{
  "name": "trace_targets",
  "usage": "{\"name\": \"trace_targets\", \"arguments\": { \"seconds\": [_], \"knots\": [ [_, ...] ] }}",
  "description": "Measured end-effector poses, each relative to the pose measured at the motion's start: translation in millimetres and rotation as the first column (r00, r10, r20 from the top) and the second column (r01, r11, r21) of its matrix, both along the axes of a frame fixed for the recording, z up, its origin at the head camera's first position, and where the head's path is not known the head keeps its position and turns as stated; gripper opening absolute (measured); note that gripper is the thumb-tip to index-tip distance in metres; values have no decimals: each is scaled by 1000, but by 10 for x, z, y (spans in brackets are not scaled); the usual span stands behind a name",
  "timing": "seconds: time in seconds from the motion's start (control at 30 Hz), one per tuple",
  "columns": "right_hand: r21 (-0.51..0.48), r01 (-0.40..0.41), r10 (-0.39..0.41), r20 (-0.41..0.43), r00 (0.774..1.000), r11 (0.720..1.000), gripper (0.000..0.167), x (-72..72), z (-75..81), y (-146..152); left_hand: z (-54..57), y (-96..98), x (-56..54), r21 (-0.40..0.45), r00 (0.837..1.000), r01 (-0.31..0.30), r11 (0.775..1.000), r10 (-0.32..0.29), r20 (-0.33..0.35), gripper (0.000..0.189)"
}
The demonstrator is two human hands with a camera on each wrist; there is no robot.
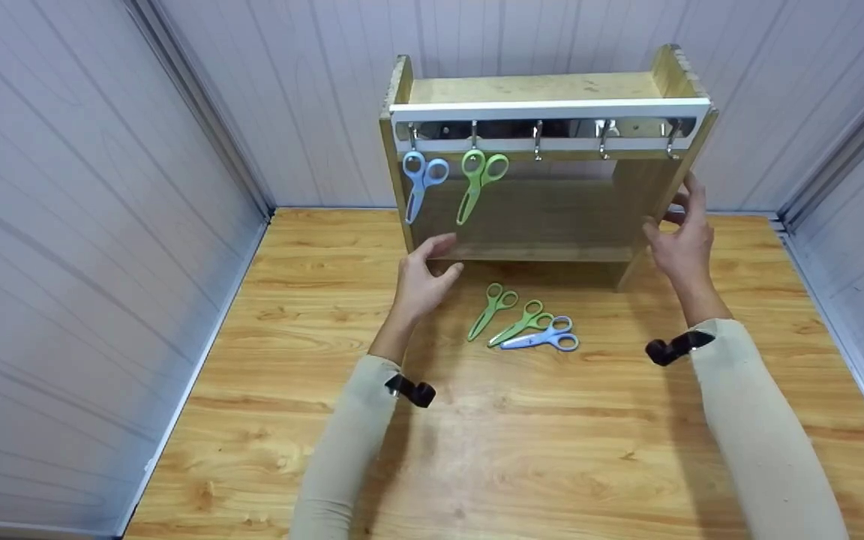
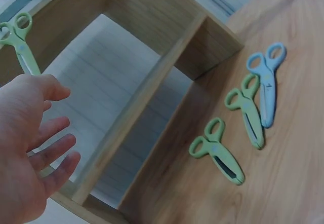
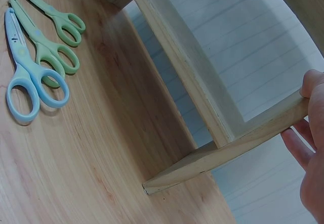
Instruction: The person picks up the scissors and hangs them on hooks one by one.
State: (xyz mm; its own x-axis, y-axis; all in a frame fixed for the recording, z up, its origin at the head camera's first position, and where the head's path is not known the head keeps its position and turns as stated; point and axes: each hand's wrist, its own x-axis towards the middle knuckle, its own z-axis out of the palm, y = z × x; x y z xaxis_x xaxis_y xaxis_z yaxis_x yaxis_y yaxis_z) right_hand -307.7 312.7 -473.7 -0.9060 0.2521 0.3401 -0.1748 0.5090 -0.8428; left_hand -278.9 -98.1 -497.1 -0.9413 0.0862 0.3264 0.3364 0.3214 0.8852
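A wooden shelf rack stands at the back, with a row of metal hooks along its front. Blue scissors hang from the leftmost hook and green scissors from the one beside it. My right hand grips the rack's right side panel, thumb on the inner side and fingers outside. Below the hanging scissors, my left hand is held near the rack's left side with fingers spread and nothing in them. On the table lie green scissors, a second green pair and blue scissors overlapping it.
The wood-patterned table is bounded by white panel walls at the left, back and right. Small black wrist cameras are strapped on both sleeves. A lower shelf board crosses the rack near its bottom.
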Motion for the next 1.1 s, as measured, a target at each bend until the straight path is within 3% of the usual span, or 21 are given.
{"name": "trace_targets", "arguments": {
  "seconds": [0.37, 0.87, 1.1],
  "knots": [
    [-2, 18, -18, -22, 1000, 1000, 87, -10, 21, 2, -129, 67, 56, -196, 1000, 13, 980, -15, -6, 43],
    [-2, 11, -11, -9, 1000, 1000, 88, 5, 9, -2, -261, 162, 125, -359, 997, 54, 932, -31, 70, 41],
    [0, 11, -11, 9, 1000, 1000, 88, 2, 6, 4, -321, 197, 140, -416, 997, 55, 908, -29, 67, 41]
  ]
}}
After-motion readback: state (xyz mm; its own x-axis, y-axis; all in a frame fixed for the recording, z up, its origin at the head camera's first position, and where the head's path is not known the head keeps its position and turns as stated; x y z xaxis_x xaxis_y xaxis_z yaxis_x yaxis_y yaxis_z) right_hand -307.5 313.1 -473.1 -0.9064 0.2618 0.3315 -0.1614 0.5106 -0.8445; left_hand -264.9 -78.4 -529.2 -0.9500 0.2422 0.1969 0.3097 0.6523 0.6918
